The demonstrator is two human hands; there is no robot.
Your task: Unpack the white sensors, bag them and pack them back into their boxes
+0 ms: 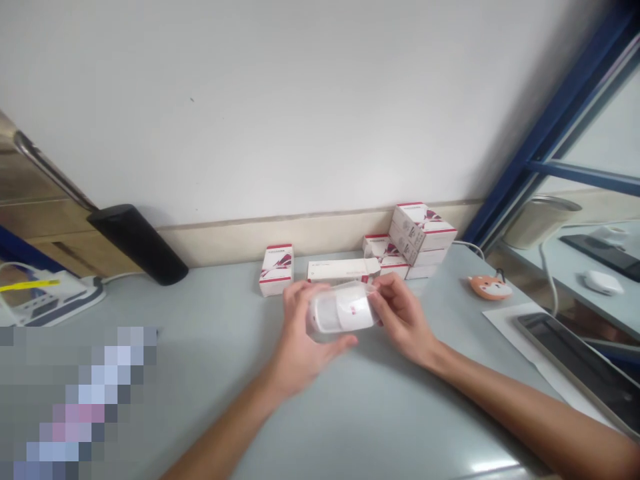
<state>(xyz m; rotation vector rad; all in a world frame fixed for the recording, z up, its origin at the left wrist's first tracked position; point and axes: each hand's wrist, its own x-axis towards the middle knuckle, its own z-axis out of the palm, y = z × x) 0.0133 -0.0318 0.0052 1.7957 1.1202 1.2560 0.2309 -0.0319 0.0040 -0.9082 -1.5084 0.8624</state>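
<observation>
A white device [353, 313] sits inside a clear bag [369, 289], held over the middle of the desk [200, 360], toward its far edge. The left hand [301, 347] curls round the device's left end, thumb stretched out below; the right hand [406, 325] pinches the bag's right end. Along the desk's far edge, a long box [340, 270] lies between a small box [277, 270] and a stack of boxes [433, 230] near the far right corner; their contents cannot be seen.

Our left hand [303, 341] and right hand [401, 321], close together
The left curves, thumb [345, 343] stretched rightward; the right pinches with bent fingers [393, 288]. Our left forearm [227, 430] and right forearm [520, 403] slant inward.
</observation>
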